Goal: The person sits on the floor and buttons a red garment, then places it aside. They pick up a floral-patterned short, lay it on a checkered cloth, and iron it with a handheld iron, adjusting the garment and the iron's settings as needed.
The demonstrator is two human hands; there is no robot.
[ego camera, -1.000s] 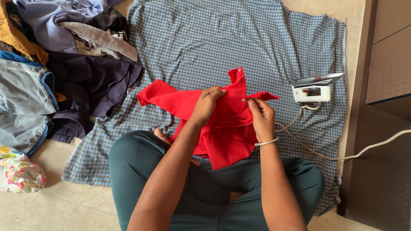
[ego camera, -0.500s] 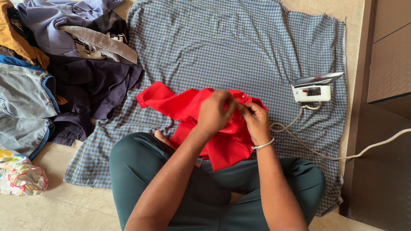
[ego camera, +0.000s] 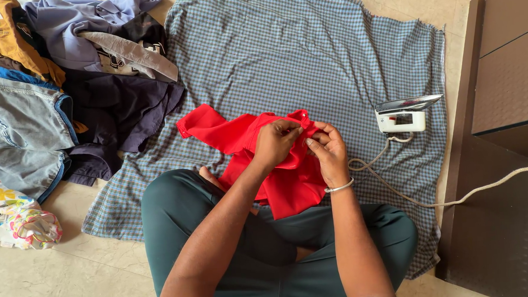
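Your left hand (ego camera: 274,143) and right hand (ego camera: 327,151) pinch the bunched red shirt (ego camera: 276,160), one sleeve splayed left on the cloth (ego camera: 307,51).

Matt red cloth garment (ego camera: 280,171), probably cotton

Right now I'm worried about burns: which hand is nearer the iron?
The right hand is nearer, pinching the red garment just left of the iron, clear of it. The left hand grips the garment farther away.
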